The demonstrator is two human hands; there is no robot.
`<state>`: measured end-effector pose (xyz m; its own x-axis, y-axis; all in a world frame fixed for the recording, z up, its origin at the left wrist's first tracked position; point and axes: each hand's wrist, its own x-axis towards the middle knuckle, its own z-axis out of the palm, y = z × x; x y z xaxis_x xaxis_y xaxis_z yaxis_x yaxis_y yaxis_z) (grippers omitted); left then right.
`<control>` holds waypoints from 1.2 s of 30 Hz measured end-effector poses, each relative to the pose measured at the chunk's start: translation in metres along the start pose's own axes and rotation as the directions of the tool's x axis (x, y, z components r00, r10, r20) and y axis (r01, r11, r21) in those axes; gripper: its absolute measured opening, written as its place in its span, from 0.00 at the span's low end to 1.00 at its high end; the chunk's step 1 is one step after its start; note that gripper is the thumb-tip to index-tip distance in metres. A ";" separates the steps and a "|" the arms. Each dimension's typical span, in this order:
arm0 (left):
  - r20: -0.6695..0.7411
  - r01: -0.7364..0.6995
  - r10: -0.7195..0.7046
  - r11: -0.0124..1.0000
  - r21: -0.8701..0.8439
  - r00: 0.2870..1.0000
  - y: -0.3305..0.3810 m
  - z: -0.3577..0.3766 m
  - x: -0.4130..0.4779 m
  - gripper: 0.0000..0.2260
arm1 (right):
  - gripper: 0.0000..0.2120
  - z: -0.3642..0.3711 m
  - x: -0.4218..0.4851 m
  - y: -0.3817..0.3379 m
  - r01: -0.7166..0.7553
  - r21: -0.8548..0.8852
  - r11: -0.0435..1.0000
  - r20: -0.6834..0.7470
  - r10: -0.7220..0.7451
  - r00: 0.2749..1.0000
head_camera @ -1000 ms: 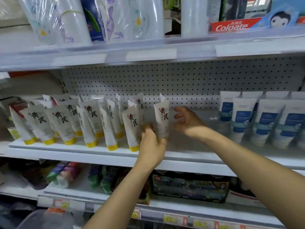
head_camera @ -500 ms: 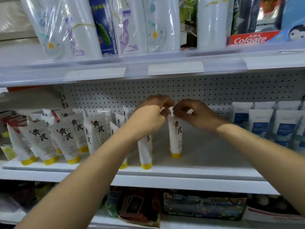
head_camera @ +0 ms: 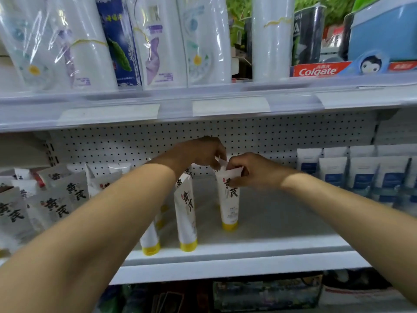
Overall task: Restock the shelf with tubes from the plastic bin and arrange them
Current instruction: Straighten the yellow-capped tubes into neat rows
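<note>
Nearest, at the very bottom: dim, blurred packages (head_camera: 266, 292) on a lower level, too dark to name. Over them, two bare forearms reaching in from the lower corners and converging towards the middle.

Next, the white shelf (head_camera: 225, 247), with a pair of front tubes (head_camera: 186, 213) just behind its front lip. Both upright on yellow caps, white with black brush characters, the left one largely hidden by the left forearm.

A little deeper, near the middle: the tube (head_camera: 229, 199), of the same kind, upright on its yellow cap and apart from the front pair. Grips its flat crimped top with the right hand (head_camera: 255, 170), fingers curled over the front. Pinches with the left hand (head_camera: 198, 152), fingers likewise curled, a white crimped edge (head_camera: 220, 161) touching that top from behind. Cannot tell whether part of the same tube or of another one standing behind it.

To the left, partly behind the left forearm: a crowded cluster of like tubes (head_camera: 56, 199), leaning at mixed angles. To the right, well apart across bare shelf: rows of blue-labelled tubes (head_camera: 361, 175), white and upright.

Behind all of these, white pegboard (head_camera: 270, 136). Farthest up, the upper shelf rail (head_camera: 293, 98) with blank label strips, carrying film-wrapped white bottles (head_camera: 90, 53) and a red Colgate box (head_camera: 318, 71).
</note>
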<state>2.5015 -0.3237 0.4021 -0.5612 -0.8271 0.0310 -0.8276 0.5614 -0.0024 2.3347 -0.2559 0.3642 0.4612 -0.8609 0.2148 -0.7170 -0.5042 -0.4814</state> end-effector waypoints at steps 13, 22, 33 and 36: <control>-0.034 0.000 -0.011 0.955 -0.297 0.999 -0.014 0.004 -0.003 0.06 | 0.04 0.003 -0.001 0.004 -0.074 0.140 0.987 -0.055 0.083 0.995; -0.047 -0.033 0.018 0.939 -0.343 0.999 -0.015 0.005 -0.007 0.05 | 0.04 0.003 -0.003 0.002 -0.064 0.163 0.985 -0.048 0.073 0.996; -0.021 -0.059 0.055 0.930 -0.363 0.998 -0.005 0.002 -0.014 0.08 | 0.05 0.001 -0.009 0.000 -0.103 0.187 0.977 -0.046 0.113 0.993; -0.018 -0.066 0.064 0.933 -0.353 0.998 -0.005 0.003 -0.015 0.08 | 0.05 0.003 -0.011 -0.001 -0.112 0.202 0.973 -0.061 0.127 0.990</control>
<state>2.5138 -0.3141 0.3990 -0.6123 -0.7892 0.0488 -0.7299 0.5878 0.3488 2.3320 -0.2458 0.3599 0.3342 -0.9204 0.2031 -0.6440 -0.3803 -0.6638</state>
